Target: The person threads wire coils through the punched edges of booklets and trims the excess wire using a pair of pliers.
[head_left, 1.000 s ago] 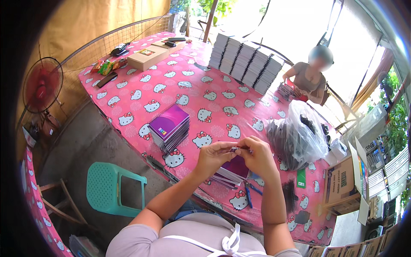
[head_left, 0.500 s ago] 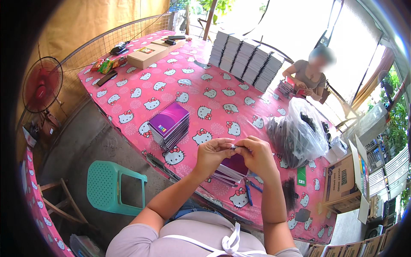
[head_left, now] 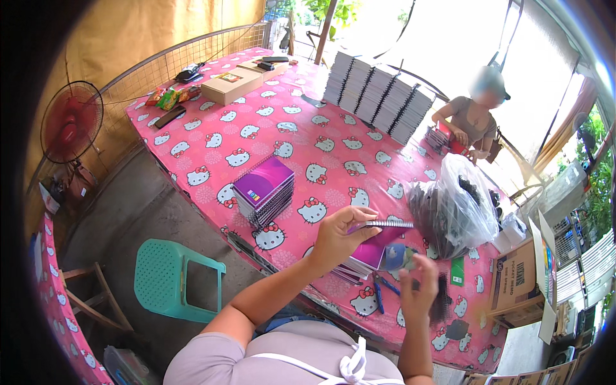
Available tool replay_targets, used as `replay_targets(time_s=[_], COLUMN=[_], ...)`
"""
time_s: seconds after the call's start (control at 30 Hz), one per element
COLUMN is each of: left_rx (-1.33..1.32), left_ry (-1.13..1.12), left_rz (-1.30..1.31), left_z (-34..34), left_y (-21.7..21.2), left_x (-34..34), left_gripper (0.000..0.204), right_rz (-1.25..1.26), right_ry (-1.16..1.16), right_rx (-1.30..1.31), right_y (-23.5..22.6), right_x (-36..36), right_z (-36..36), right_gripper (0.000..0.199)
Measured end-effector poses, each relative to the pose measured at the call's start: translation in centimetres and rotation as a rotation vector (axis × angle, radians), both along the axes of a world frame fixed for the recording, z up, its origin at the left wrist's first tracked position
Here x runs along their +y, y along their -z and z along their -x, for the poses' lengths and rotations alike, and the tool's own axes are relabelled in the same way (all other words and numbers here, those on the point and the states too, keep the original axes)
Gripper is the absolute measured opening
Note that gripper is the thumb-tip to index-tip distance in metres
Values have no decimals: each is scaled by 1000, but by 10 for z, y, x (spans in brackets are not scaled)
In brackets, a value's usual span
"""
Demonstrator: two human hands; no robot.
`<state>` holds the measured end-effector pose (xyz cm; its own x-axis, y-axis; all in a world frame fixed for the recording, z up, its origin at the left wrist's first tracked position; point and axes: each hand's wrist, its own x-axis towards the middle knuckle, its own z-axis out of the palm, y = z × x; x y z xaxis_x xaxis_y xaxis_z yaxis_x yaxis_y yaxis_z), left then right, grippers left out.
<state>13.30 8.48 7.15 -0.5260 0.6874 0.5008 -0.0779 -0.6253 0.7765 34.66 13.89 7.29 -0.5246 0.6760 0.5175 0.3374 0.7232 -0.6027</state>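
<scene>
My left hand (head_left: 343,237) pinches one end of the pale spiral binding on a purple notebook (head_left: 384,239). The notebook's cover extends below that coil. Under it sits a small pile of purple notebooks (head_left: 355,272) with white page edges showing. My right hand (head_left: 420,287) is off the notebook, to its lower right, fingers apart and a little blurred, with nothing visible in them. Blue-handled pliers (head_left: 380,292) lie on the table between my hands. A blue and green patterned item (head_left: 398,257) rests beside the pile.
A stack of purple spiral notebooks (head_left: 264,189) stands left. Farther back are tall bound paper stacks (head_left: 378,96). At right are a clear plastic bag of dark coils (head_left: 452,205), black coils (head_left: 441,298) and a cardboard box (head_left: 515,279). A co-worker (head_left: 471,122) sits across; a green stool (head_left: 160,279) stands left.
My right hand has let go of the binding and moved down to the right. The coil now shows, held by my left hand alone. The view has shifted slightly.
</scene>
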Motion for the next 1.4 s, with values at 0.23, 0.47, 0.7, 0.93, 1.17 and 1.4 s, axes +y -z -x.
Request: replay_targets(time_s=[0.23,0.47,0.7,0.93,1.17,1.4], left_rx=[652,661,731,780,656,1192], left_ry=[-182,-284,-256,-225,-520,-934], left_rz=[12,-40,-74,-169,-123,183], left_z=[-13,-27,-26,-19,38,175], left_y=[23,28,26,18,-19,-97], left_x=[-26,-21,-21,-26,-38,-62], left_gripper=[24,24,26,22,20,11], right_rz=[-110,190,-25,1625,311,109], right_ry=[230,53,-103,-673,27,162], right_rx=[-621,-101,-94,438,45,-350], right_y=[126,29,-24,13,27,109], right_x=[-19,-32,-40,-7,-25,-25], right_z=[-40,-30,-9,-18,-26,-44], right_gripper=[58,43,46,34,40,41])
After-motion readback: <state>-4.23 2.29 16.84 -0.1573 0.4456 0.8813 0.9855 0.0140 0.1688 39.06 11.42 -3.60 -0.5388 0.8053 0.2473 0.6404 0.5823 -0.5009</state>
